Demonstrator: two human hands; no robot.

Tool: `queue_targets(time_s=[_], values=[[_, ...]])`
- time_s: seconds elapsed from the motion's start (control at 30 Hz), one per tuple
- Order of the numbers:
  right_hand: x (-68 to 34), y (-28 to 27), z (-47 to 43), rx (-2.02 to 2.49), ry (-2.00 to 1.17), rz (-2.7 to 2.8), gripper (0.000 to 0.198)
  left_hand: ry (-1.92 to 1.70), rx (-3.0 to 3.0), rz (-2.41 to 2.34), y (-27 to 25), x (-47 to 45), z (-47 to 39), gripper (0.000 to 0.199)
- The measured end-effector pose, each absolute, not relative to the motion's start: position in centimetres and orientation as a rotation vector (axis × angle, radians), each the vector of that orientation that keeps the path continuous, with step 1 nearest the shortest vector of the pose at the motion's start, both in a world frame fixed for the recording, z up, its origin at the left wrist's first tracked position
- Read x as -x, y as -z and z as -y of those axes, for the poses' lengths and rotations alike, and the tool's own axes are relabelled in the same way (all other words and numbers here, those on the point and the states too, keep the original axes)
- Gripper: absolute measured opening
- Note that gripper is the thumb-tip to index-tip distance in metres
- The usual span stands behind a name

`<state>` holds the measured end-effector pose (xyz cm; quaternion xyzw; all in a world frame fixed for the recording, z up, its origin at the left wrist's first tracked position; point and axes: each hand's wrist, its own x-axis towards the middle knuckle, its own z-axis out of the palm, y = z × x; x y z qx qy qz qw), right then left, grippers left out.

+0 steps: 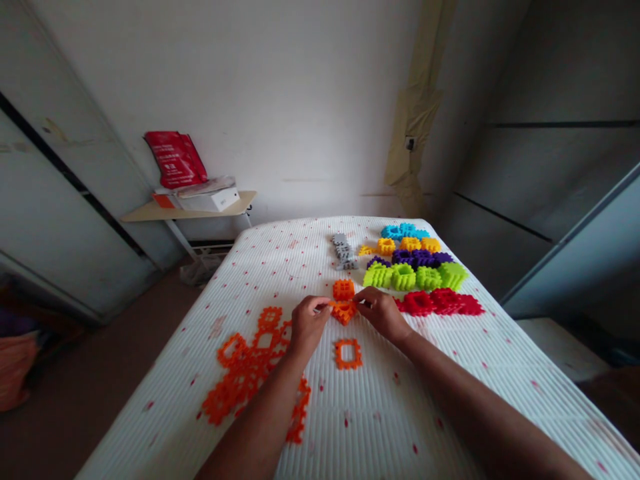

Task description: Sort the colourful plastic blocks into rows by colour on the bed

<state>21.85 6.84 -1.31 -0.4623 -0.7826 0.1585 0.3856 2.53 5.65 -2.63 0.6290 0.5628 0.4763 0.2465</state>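
Between my two hands is an orange interlocking toy piece (344, 311), triangular in outline with notched edges. My left hand (309, 320) pinches its left corner, and my right hand (383, 312) pinches the right one. Just beyond it stands an orange block with a window grid (343, 289). Nearer to me a flat orange square frame (348, 354) lies on the patterned white cover (380, 427). A spread of loose orange pieces (245, 367) lies to the left, partly hidden by my left forearm.
On the right are grouped pieces: red (435, 303), green (415, 276), purple (423, 258), yellow (410, 245) and blue (405, 231). Grey pieces (343, 251) lie farther back. A side table (240, 202) by the wall holds a white box (215, 198) and a red bag (176, 160).
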Motion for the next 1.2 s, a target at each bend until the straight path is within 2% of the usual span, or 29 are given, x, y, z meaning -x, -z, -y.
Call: queue_targets(time_s=[0.23,0.43,0.57,0.8,1.2], values=[[-21.9,1.5,-6.9,1.124,-0.408,2.002,0.019,-1.261,-1.751,-1.569,2.8,-2.4,-5.6,0.019],[-21.5,0.5,-5.8,1.269,-0.375,1.988,0.038,-1.117,-1.834,-1.673,2.5,-2.4,-5.2,0.039],[-21.1,0.3,-5.2,1.467,-0.394,2.001,0.046,-0.955,-1.952,-1.787,2.1,-2.6,-4.8,0.042],[-20.5,0.8,-5.2,1.575,-0.399,2.077,0.037,-0.747,-2.100,-1.875,2.1,-3.3,-4.4,0.042],[-20.2,1.3,-5.2,1.518,-0.384,2.073,0.039,-0.748,-2.141,-1.876,2.7,-3.6,-4.6,0.041]])
